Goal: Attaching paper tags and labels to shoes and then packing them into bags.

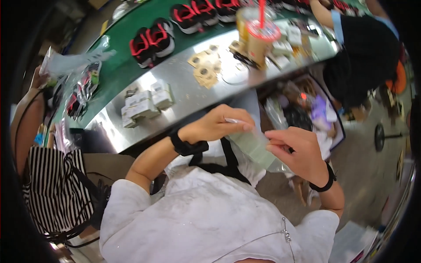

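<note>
In front of my chest a pale green, partly see-through sheet [251, 148] hangs between my two hands. My left hand [226, 124] pinches its upper left end between thumb and fingers. At the other end my right hand [298, 148] is closed, with thumb and fingertips pressed together on the sheet's upper right edge. Whether it is one layer or a thin stack I cannot tell. Beyond my hands, on the metal worktop [184, 98], lie brown paper tags [205, 68] with dark round marks. Stacks of small white labels [147, 104] stand to the left.
Black and red shoes [152, 41] line a green conveyor belt [118, 44]. A drink cup [258, 41] with a red straw stands on the worktop. Below right is a box of bags [307, 109]. Co-workers stand at left, by a clear plastic bag [76, 63], and at right, in dark clothing [366, 52].
</note>
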`<action>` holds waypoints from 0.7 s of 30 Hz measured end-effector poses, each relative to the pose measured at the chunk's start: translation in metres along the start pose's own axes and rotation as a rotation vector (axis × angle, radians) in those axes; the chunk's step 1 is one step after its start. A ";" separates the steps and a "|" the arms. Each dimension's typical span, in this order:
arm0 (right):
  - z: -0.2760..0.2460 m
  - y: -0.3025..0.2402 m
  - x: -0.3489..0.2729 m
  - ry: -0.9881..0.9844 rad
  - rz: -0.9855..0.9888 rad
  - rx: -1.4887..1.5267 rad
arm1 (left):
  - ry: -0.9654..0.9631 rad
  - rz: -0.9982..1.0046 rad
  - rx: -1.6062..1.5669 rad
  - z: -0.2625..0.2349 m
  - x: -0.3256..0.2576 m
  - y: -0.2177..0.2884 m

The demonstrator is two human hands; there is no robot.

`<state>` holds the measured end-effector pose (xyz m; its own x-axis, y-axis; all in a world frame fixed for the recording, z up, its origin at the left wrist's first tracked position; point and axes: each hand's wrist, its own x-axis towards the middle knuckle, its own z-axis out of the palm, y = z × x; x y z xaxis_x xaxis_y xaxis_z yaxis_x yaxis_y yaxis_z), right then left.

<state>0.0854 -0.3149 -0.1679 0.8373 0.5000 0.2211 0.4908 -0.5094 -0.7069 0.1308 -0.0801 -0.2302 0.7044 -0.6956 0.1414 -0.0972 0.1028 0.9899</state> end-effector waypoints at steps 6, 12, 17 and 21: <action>-0.008 0.003 0.059 -0.476 -0.096 0.006 | 0.115 0.059 -0.045 -0.017 -0.023 -0.011; 0.027 0.016 0.091 -0.552 -0.101 -0.004 | 0.297 0.042 -0.059 -0.030 -0.034 -0.010; 0.059 0.041 0.112 -0.656 0.188 0.191 | 0.537 0.545 1.019 -0.023 -0.049 -0.007; 0.066 0.049 0.119 -0.757 0.381 0.465 | 0.414 0.607 1.181 -0.015 -0.049 -0.021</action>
<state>0.1934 -0.2346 -0.2209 0.4640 0.7602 -0.4548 -0.0623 -0.4841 -0.8728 0.1090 -0.0369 -0.2578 0.4726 -0.4792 0.7396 -0.8433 -0.4895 0.2217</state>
